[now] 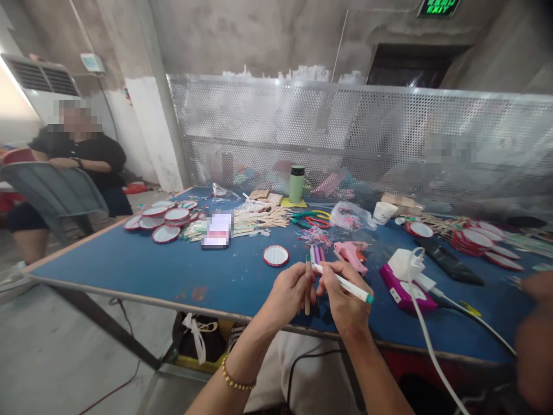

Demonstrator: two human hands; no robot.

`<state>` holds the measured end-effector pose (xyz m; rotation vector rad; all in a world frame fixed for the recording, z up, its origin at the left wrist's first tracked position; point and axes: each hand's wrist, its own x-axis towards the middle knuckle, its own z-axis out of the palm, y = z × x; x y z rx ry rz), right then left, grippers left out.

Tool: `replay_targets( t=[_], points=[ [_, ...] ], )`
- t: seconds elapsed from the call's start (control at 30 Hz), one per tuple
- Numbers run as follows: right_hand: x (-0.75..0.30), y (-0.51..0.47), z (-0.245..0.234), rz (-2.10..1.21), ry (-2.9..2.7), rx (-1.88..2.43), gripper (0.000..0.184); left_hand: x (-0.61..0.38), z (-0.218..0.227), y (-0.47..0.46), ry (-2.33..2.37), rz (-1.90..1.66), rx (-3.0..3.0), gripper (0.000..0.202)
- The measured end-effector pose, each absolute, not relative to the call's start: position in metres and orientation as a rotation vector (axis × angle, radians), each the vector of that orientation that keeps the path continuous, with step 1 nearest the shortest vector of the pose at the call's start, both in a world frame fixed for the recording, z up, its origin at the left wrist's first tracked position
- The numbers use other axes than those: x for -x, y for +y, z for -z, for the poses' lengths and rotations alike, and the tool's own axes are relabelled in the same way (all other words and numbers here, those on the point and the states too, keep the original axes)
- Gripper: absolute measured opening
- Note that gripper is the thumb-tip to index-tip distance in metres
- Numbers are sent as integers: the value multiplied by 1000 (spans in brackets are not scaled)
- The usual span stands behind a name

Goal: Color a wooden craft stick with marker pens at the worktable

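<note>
My left hand (288, 295) pinches a flat wooden craft stick (307, 300) upright over the front of the blue table; its top end looks green. In my right hand (351, 302) is a white marker (345, 283) with a green end, its tip pointing left towards the stick. Just beyond my hands lie several purple pens (318, 252). A pink glue gun (351, 253) rests to their right. To the left is a round lid (275, 255) with a red rim and white inside. My right fingertips partly hide the marker's tip.
Several red-rimmed lids (166, 233) and wooden sticks (254, 220) lie on the left, with a phone (218, 229). A green bottle (296, 184) stands at the back. Right are a purple power strip (400, 288), a white cable (425, 351) and another person's blurred hand (536, 288). A person (86, 150) sits far left.
</note>
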<state>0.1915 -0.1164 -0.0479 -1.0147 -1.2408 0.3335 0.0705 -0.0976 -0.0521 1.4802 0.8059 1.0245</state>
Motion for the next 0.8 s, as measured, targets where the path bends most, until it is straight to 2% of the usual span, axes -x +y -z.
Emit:
replay_targets(
  t=[0.57, 0.8],
  points=[
    [-190, -121, 48, -272, -1324, 996, 18, -68, 49, -102, 754, -1039, -1499, 43],
    [-188, -120, 46, -352, -1321, 981, 18, -68, 49, -103, 780, -1046, -1532, 42]
  ],
)
